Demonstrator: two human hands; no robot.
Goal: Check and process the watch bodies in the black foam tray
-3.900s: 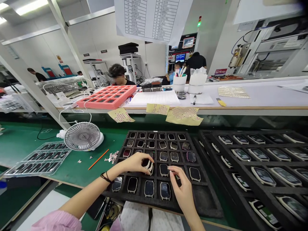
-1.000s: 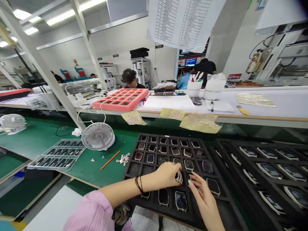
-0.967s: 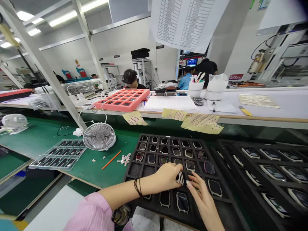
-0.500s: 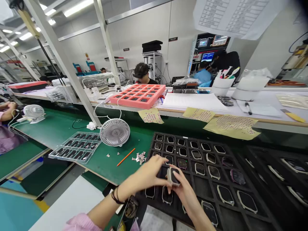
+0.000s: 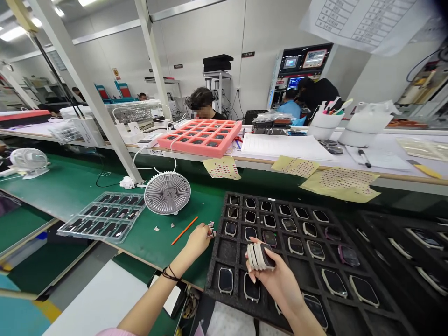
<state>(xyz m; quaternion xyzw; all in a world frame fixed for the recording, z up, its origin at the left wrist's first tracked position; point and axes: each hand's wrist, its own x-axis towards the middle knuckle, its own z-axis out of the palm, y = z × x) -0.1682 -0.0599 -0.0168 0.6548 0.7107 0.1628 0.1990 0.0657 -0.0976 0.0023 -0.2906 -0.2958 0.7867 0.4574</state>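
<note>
My right hand (image 5: pixel 280 282) is wrapped around a stack of several smartwatch bodies (image 5: pixel 257 256) with pale frames, held above the black foam tray (image 5: pixel 226 252). Its thumb presses on the dark face of the outermost one. Over on the green bench top, my left hand (image 5: pixel 198 241) is down at a small pile of tiny silvery-white pieces (image 5: pixel 211 226), beside the tray's left edge. Its fingers are drawn together and cover most of the pile, so whatever is between the fingertips is hidden. More smartwatches (image 5: pixel 226 280) lie face up in the tray's compartments.
Left of my hand lies an orange stick (image 5: pixel 184 230); behind it stands a small fan (image 5: pixel 167 192). A clear plastic tray (image 5: pixel 101 217) of black parts lies farther left. Above are a shelf with a pink foam tray (image 5: pixel 201 148) and hanging yellow sheets (image 5: pixel 339 183). Co-workers sit beyond.
My left hand has left the smartwatches at my right hand and moved left to the small pile. My right hand still holds the watches, now showing as a stack. The view has shifted slightly.
</note>
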